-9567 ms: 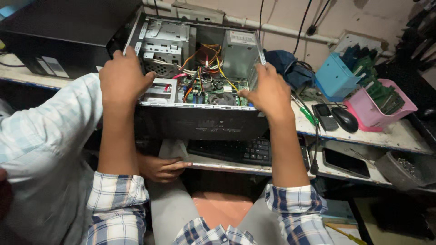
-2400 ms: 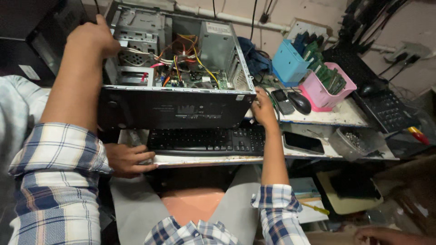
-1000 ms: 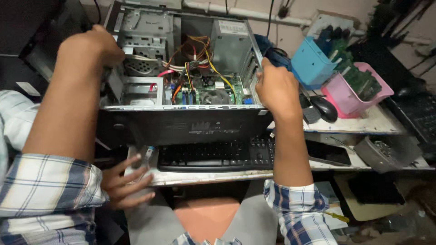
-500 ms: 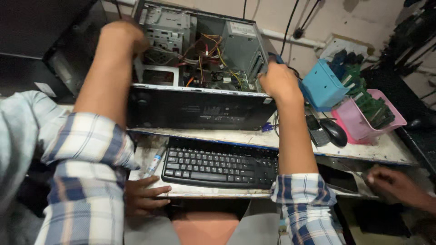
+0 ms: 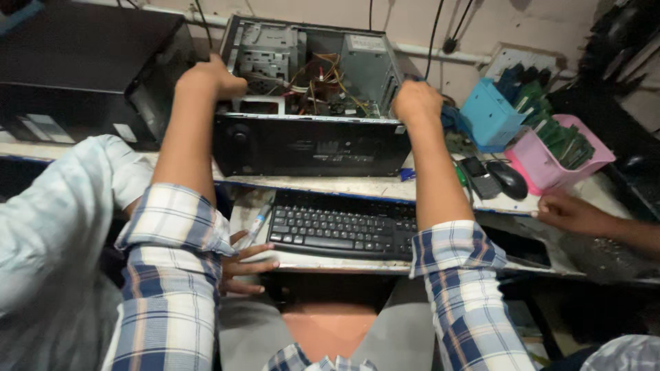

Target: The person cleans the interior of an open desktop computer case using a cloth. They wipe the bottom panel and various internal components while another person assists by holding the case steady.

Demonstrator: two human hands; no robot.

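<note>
On the far shelf lies an open desktop computer case (image 5: 313, 134). Left hand (image 5: 206, 77) grips its left edge; right hand (image 5: 414, 102) grips its right edge. Near it sits a black keyboard (image 5: 340, 225).

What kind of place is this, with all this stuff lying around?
Most likely a small computer repair workshop. An opened desktop case with bare wiring sits on the bench, a black keyboard lies below it, and blue and pink bins hold green circuit boards.
</note>
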